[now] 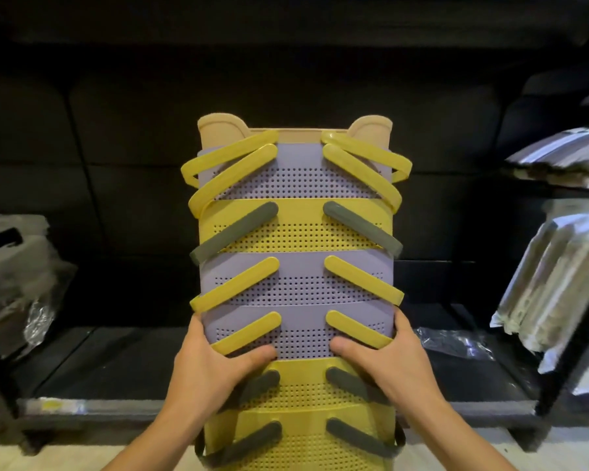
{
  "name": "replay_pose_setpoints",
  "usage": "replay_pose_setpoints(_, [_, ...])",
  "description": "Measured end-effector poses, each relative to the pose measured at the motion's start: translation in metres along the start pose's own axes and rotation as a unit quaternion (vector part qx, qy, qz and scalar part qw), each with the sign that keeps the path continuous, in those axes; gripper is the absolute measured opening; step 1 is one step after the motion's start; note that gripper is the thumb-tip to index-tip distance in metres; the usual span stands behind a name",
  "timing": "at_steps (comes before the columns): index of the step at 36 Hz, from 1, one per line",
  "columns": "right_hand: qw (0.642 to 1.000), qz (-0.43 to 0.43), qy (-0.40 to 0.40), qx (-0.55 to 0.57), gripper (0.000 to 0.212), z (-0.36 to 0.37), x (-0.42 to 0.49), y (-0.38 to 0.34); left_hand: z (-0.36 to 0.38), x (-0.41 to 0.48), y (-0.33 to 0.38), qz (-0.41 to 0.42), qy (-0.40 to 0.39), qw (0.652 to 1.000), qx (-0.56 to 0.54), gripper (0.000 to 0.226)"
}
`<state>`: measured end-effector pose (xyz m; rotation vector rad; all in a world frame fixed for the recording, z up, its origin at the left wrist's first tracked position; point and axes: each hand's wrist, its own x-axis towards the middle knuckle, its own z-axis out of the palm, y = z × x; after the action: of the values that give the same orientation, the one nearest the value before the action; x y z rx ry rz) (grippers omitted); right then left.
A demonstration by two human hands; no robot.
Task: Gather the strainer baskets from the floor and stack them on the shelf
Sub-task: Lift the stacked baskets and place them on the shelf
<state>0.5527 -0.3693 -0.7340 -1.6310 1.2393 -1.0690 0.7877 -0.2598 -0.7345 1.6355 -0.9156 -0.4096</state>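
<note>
Both hands clamped on the nested stack of strainer baskets (295, 266): left hand (215, 362) and right hand (391, 358) grip opposite sides of a lavender basket partway up, thumbs pressed on its perforated face, fingers wrapped round the edges. Gripping mid-stack rather than at the near end looks deliberate: it squeezes the nest together so the baskets don't slide apart. The stack lies lengthwise away from me, beige basket at the far end, yellow and lavender ones alternating, folding handles splayed out each side. It's off the floor, held over the front of the dark lower shelf (116, 362); can't tell whether the far end touches it. The shelf's middle is bare, with plastic-wrapped goods (551, 283) on the right and more bagged stock (17, 283) on the left, so the centre gap is my likely target. Splayed handles could snag the wrapping.
</note>
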Motion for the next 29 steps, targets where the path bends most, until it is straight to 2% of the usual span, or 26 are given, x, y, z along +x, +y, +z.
replay_pose_setpoints(13, [0.998, -0.047, 0.028, 0.012, 0.096, 0.01, 0.051, -0.025, 0.004, 0.059, 0.015, 0.054, -0.002, 0.999, 0.005, 0.104])
replay_pose_setpoints(17, [0.997, -0.065, 0.039, 0.021, 0.098, 0.017, 0.068, -0.02, 0.011, 0.074, 0.013, 0.083, 0.009, 0.996, 0.009, 0.102])
replay_pose_setpoints(23, [0.994, -0.093, 0.051, 0.039, 0.091, 0.035, 0.09, -0.009, 0.02, 0.098, 0.002, 0.105, 0.019, 0.994, 0.002, 0.099])
replay_pose_setpoints(29, [0.991, -0.108, 0.054, 0.059, 0.096, 0.052, 0.115, 0.007, 0.035, 0.124, -0.014, 0.115, 0.023, 0.993, -0.001, 0.104])
